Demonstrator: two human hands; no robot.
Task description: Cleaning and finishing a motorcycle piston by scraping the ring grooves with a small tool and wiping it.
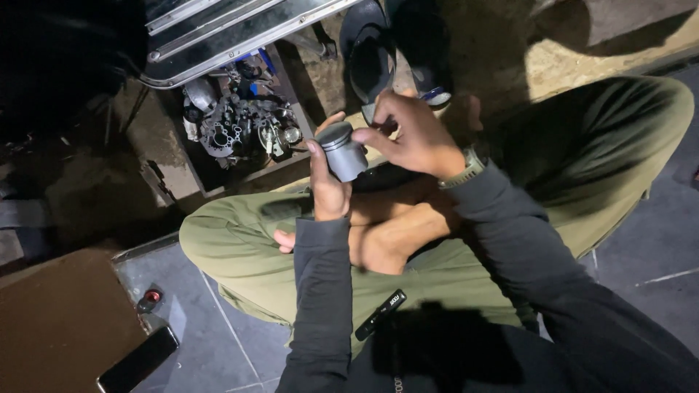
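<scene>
Both hands on grey piston.
Left hand grips it from below; right hand pinches its top edge.

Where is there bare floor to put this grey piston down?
Bare grey floor tiles lie between the olive-trousered knee, the black phone and a small red-capped object. More lie at far right. The tray of metal engine parts is crowded.

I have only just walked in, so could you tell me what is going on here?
A person sits cross-legged on the floor. The left hand grips a grey metal piston from below, while the right hand touches its top edge with the fingertips. A tray of engine parts lies just ahead, and a dark phone rests on the tiles.
</scene>
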